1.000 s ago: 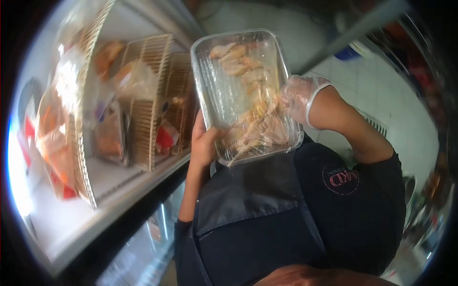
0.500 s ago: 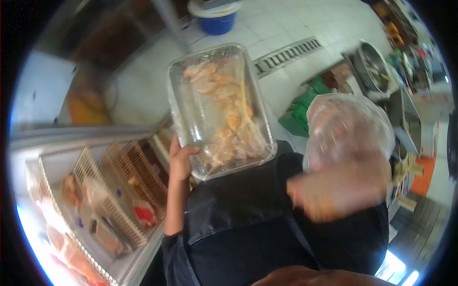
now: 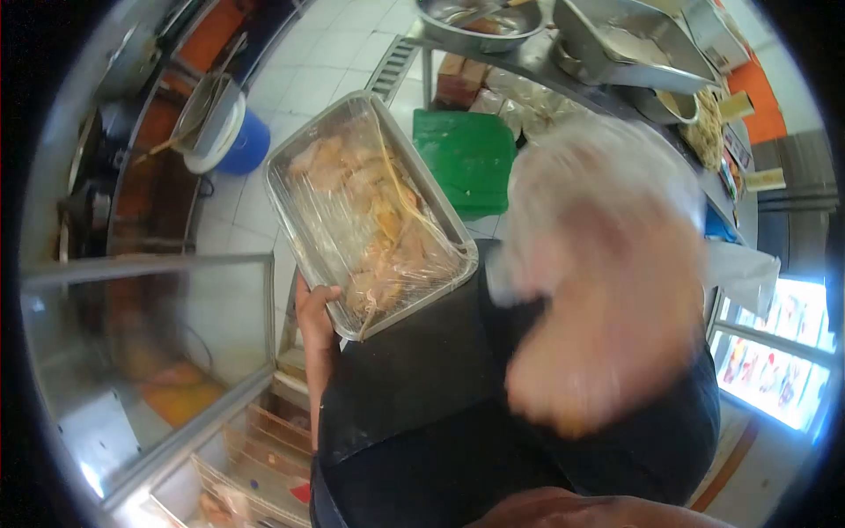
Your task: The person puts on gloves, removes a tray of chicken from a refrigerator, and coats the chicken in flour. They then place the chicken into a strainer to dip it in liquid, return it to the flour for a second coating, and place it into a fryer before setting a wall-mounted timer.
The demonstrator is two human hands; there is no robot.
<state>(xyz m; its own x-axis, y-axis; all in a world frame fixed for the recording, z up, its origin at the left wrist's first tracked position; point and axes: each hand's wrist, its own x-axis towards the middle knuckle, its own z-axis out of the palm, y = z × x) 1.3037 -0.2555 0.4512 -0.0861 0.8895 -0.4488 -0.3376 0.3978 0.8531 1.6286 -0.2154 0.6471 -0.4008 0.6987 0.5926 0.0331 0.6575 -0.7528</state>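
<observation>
Moved: since the first frame, the gloved right hand (image 3: 607,273) is coming away from the tray (image 3: 422,185) and is now showing large on the right; the view is swinging too, with the wire dividers (image 3: 264,451) slipping toward the near left corner.
Tray: metal and wrapped in clear film, it is sitting left of centre, in front of the dark apron (image 3: 405,378), its far end leaning left.
Inside: pale pieces of meat (image 3: 321,163) are lying under the film.
Left hand (image 3: 315,315): it is supporting the near left edge, the fingers closing on the rim with the thumb showing on top.
Right hand: it is hovering apart from the tray in a clear plastic glove (image 3: 607,158); blur is hiding how far open the fingers are and whether they are holding anything.
Beyond the tray: a green container (image 3: 464,158) is standing just behind its right side, a blue bucket (image 3: 251,145) farther left.
Far right: a tabletop (image 3: 528,65) is carrying a round metal bowl (image 3: 484,41) and a rectangular pan (image 3: 651,77).
Near left: a framed glass panel (image 3: 114,343) is standing beside the dividers.
</observation>
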